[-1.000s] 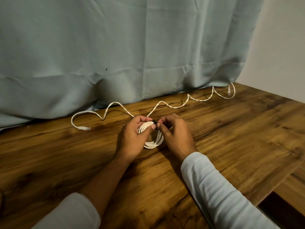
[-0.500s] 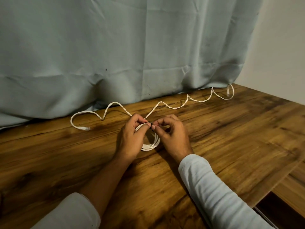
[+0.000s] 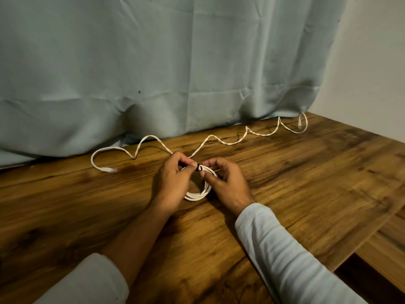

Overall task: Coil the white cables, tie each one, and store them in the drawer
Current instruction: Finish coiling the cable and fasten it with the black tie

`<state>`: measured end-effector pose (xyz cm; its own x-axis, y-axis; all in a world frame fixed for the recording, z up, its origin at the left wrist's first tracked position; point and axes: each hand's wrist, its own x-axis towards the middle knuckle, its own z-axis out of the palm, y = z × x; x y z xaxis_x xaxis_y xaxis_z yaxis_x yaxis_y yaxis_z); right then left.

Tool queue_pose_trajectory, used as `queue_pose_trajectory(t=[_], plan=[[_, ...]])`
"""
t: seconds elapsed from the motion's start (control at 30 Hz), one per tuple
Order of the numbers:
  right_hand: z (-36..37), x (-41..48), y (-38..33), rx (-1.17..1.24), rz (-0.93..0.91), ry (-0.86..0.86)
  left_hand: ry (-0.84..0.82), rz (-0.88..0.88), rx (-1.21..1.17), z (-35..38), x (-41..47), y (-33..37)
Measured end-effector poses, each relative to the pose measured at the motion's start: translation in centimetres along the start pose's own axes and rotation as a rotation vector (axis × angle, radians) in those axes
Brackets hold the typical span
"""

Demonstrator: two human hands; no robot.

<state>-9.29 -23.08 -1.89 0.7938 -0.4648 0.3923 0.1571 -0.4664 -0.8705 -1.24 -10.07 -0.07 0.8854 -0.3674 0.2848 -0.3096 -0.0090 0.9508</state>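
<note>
Head view: on the wooden desk (image 3: 306,194), the left hand (image 3: 173,185) and right hand (image 3: 225,183) both pinch the top of a coiled white cable (image 3: 197,196), at a small dark tie (image 3: 199,167). A 2nd white cable (image 3: 228,142) snakes uncoiled behind them, along the curtain (image 3: 175,73).

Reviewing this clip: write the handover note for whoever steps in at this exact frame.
Left hand: pinching the coil at its top.
Right hand: fingertips at the dark tie on the coil's top.
Coil is wound, held just above the table; the tie looks unfinished.
Second cable lies uncoiled along the curtain.
Left: finish the tie, coil and tie the second cable, store both. No drawer in view.
</note>
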Motion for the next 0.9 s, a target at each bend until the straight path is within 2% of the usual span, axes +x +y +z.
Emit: queue_pose_trajectory(t=[0.33, 0.5, 0.73, 0.83, 0.9], plan=[[-0.7, -0.1, -0.1, 0.02, -0.073, -0.03, -0.075, -0.158, -0.015, -0.9, 1.3, 0.6], [-1.0, -0.3, -0.5, 0.012, -0.11, -0.072, -0.033, -0.25, -0.098, -0.8, 1.4, 0.8], [-0.7, -0.4, -0.7, -0.078, -0.137, -0.082, -0.03, -0.466, -0.299, -0.5, 1.6, 0.5], [-0.5, -0.7, -1.3, -0.104, -0.15, -0.081, -0.033, -0.543, -0.31, -0.7, 1.8, 0.5], [-0.1, -1.1, -1.9, -0.117, -0.203, -0.076, 0.026, -0.554, -0.297, -1.0, 2.2, 0.5]])
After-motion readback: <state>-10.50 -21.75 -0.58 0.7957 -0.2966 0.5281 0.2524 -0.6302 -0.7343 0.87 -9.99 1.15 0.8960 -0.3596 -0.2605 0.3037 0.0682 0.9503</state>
